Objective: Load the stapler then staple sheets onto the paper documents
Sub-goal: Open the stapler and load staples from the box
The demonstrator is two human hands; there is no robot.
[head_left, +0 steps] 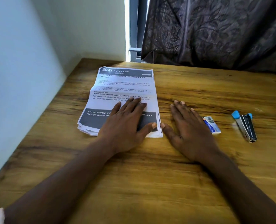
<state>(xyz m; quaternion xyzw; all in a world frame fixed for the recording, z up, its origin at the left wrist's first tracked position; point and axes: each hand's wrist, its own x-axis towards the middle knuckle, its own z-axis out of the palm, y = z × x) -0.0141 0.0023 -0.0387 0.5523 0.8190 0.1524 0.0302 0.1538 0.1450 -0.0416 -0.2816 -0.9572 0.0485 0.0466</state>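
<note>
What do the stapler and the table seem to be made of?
Stapler: probably a shiny metal body, as it glints, with blue caps that look like plastic. Table: wood or a wood-look laminate; brown grain streaks show, with a soft sheen.

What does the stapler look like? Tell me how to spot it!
Look at the wooden table, on its right side, past the right hand. Beyond the small white staple box lies the stapler. It is the only shiny metal thing, with bright blue caps.
</note>
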